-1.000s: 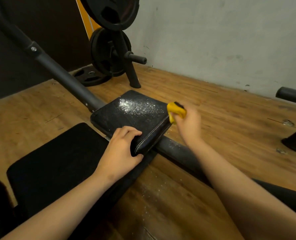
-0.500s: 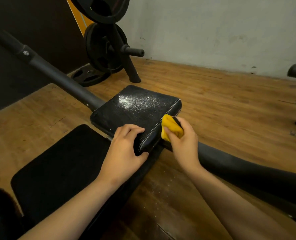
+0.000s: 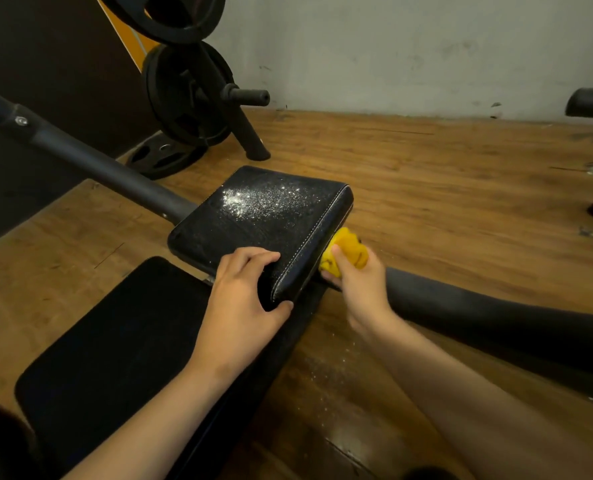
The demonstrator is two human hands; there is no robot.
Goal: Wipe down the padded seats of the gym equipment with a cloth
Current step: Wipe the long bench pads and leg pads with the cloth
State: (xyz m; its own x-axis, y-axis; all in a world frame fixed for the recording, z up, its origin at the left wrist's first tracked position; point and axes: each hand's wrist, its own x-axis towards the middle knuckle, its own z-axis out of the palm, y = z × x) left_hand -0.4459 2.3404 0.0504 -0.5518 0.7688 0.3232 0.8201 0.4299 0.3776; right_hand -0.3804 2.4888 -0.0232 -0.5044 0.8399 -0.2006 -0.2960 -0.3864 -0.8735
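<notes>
Yellow cloth (image 3: pixel 348 252), bunched into a wad, is clamped in the right hand (image 3: pixel 359 285) and pressed against the right side wall of the small padded seat (image 3: pixel 263 216). It sits just below the stitched seam and just above the black frame tube (image 3: pixel 478 317). The left hand (image 3: pixel 243 296) grips the near corner of the same seat, with its fingers curled over the top face and the thumb against the edge.

White powdery residue (image 3: pixel 250 199) lies on the far half of the top face and is not yet wiped. Similar specks (image 3: pixel 326 379) lie on the wooden floor (image 3: pixel 426 188) below the right forearm.

Probable faults from this position:

1. A dry sweep across the top likely pushes the residue over the edge, adding to the specks on the floor or soiling the larger pad (image 3: pixel 115 341) just beside the seat.
2. A tightly wadded cloth presents a small contact face, so streaks and missed bands are likely.
3. The left hand covers the near corner. That patch stays unwiped unless the grip shifts.
4. Residue can lodge in the stitched seam.
5. The cloth can snag between the seat and the tube.
</notes>
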